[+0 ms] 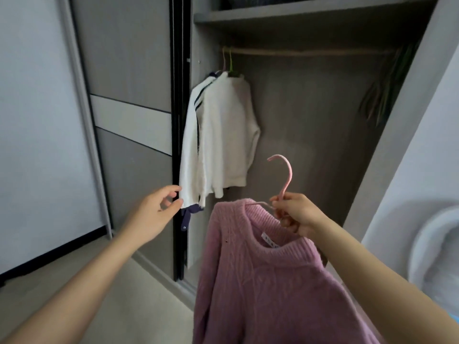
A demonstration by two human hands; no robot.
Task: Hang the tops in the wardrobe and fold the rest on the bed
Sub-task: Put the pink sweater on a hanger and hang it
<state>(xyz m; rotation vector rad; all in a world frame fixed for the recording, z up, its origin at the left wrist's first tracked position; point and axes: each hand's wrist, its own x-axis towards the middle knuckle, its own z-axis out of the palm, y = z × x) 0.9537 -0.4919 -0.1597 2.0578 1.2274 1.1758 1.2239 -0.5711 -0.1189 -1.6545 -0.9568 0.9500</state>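
A pink knitted sweater (260,281) hangs on a pink hanger (285,175), whose neck my right hand (295,212) grips in front of the open wardrobe. The hook points up, well below the wooden rail (310,51). On the left end of that rail hang two white tops (223,135), one with dark stripes. My left hand (154,212) is raised beside the lower edge of the striped top, fingers loosely curled and holding nothing.
The wardrobe's sliding door (129,120) stands to the left with its black frame edge (178,120). Several empty hangers (387,95) hang at the rail's right end. A shelf (298,14) runs above the rail. A white round basket (434,249) is at the right.
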